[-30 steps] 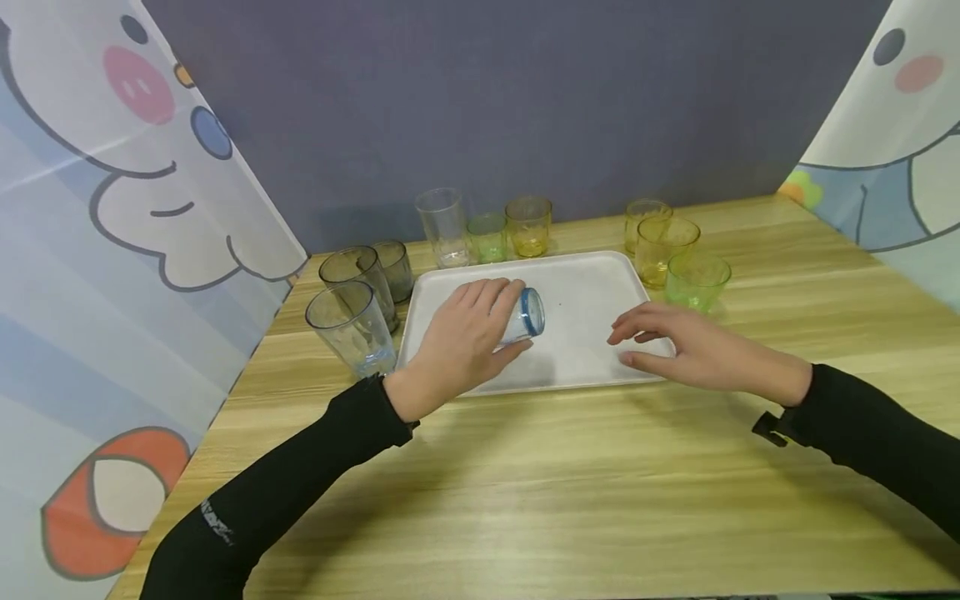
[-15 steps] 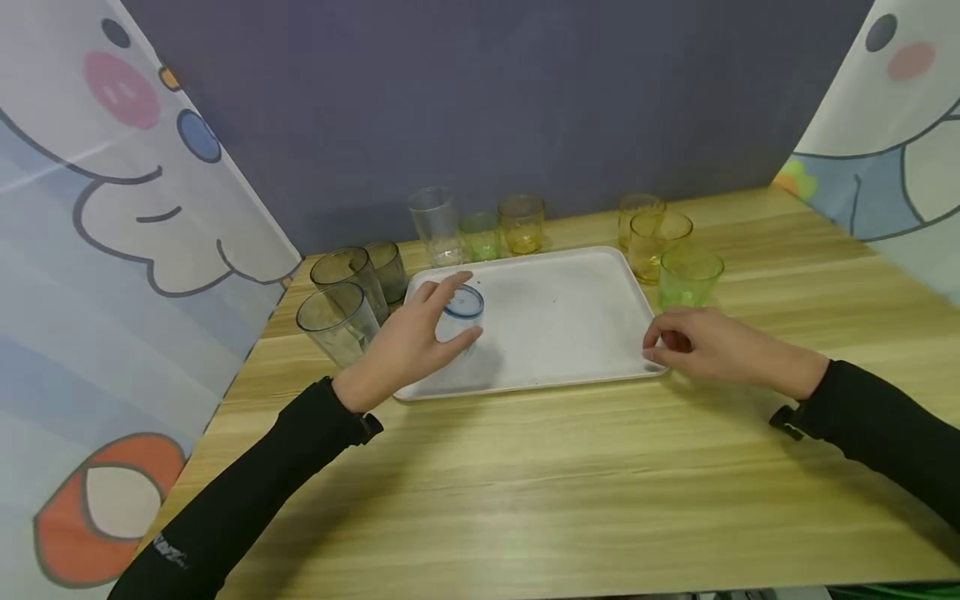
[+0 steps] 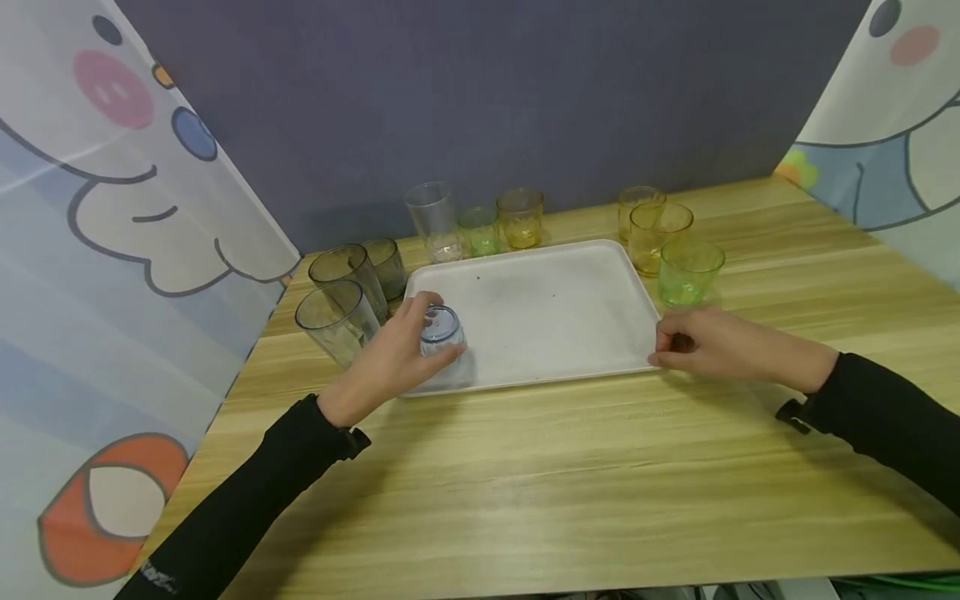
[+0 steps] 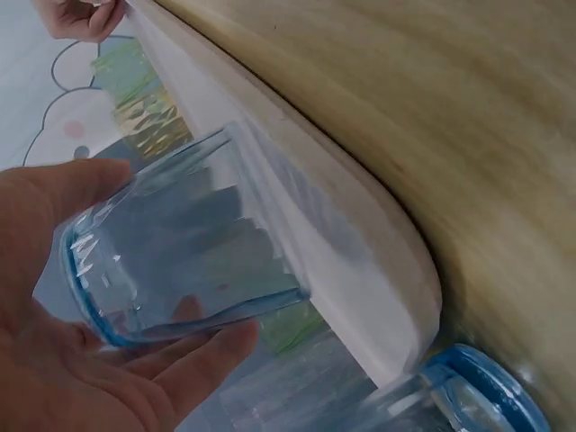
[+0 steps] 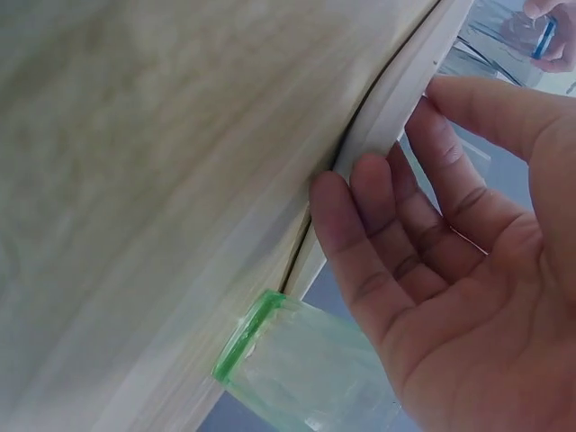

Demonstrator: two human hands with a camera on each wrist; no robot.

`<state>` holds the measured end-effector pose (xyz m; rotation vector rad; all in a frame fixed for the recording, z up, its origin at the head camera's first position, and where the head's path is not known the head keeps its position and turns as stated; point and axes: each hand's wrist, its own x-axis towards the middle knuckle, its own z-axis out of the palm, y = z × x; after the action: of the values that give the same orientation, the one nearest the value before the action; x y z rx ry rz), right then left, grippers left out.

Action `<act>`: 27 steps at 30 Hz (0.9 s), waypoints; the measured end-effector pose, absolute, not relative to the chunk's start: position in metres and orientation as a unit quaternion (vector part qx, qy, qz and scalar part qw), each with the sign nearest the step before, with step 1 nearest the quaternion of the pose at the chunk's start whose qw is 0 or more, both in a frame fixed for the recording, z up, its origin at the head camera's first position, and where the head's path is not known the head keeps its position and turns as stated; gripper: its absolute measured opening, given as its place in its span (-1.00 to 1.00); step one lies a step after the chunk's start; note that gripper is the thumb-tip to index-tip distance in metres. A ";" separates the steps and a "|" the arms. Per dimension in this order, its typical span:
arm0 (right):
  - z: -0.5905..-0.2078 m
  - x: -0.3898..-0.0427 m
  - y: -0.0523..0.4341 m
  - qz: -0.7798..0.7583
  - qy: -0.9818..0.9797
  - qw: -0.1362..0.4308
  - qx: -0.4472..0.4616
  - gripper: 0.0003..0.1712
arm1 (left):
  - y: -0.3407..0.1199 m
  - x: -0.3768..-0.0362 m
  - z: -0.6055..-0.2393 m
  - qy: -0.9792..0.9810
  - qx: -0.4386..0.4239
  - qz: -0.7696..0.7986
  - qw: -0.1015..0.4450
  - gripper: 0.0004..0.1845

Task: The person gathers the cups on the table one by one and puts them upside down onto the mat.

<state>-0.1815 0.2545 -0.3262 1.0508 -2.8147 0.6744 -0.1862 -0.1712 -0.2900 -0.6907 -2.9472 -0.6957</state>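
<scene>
In the head view, a small blue-tinted drinking glass (image 3: 442, 327) stands upside down on the white tray (image 3: 555, 312), near its front left corner. My left hand (image 3: 393, 354) curves round it, thumb on the near side and fingers behind. The left wrist view shows the thumb on the thick blue base of the glass (image 4: 180, 252) and the fingers along its side. At the tray's front right corner, my right hand (image 3: 716, 343) pinches the rim. The right wrist view shows the thumb and bent fingers at the tray edge (image 5: 382, 117).
Left of the tray stand a tall bluish glass (image 3: 337, 321) and two grey glasses, one tall (image 3: 348, 271), one short (image 3: 386, 271). Behind it are clear (image 3: 437, 225), green (image 3: 480, 232) and amber (image 3: 521, 218) glasses. Amber glasses (image 3: 660, 237) and a green glass (image 3: 690, 273) stand at right.
The blue glass, tilted in my left hand over the tray a second ago, now stands inverted farther left and nearer the front. My right hand has gone from loosely spread to pinching the tray's rim.
</scene>
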 end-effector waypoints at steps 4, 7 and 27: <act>-0.323 -0.181 0.252 0.220 -0.918 0.013 0.330 -0.66 | -0.175 -0.185 -0.292 -0.945 -0.228 -0.236 0.014 -0.30; -0.318 -0.179 0.250 0.211 -0.926 -0.004 0.313 -0.71 | -0.177 -0.186 -0.294 -0.943 -0.230 -0.241 0.014 -0.32; -0.313 -0.180 0.240 0.172 -0.940 -0.031 0.294 -0.74 | -0.183 -0.191 -0.301 -0.942 -0.219 -0.254 -0.009 -0.31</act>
<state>-0.1801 0.2404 -0.3134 0.9416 -3.0129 0.5522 -0.1912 -0.1829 -0.3007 -0.6921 -2.9775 -0.8019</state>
